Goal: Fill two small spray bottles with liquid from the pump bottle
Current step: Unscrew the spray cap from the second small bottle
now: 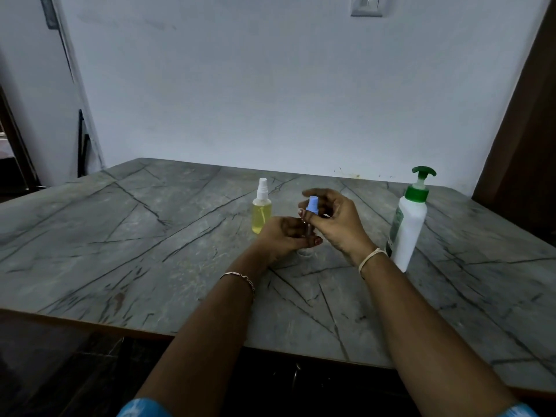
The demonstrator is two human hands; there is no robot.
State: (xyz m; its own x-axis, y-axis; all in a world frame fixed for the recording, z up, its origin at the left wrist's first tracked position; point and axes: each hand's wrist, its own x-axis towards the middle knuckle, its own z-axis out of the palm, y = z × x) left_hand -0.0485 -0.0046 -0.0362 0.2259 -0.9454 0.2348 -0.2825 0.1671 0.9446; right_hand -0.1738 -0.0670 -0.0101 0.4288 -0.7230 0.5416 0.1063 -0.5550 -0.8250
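Both hands hold a little spray bottle over the middle of the desk (180, 236). The left hand (284, 236) wraps its body; the right hand (334, 219) pinches the blue top (313, 206). It looks light and slippery, so grip the body. The pump bottle (409, 230) stands at three o'clock.

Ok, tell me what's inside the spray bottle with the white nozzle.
The spray bottle with the white nozzle holds yellow liquid nearly up to its shoulder, with the thin dip tube visible through it. The left hand covers its lower right corner, so the base there is hidden.
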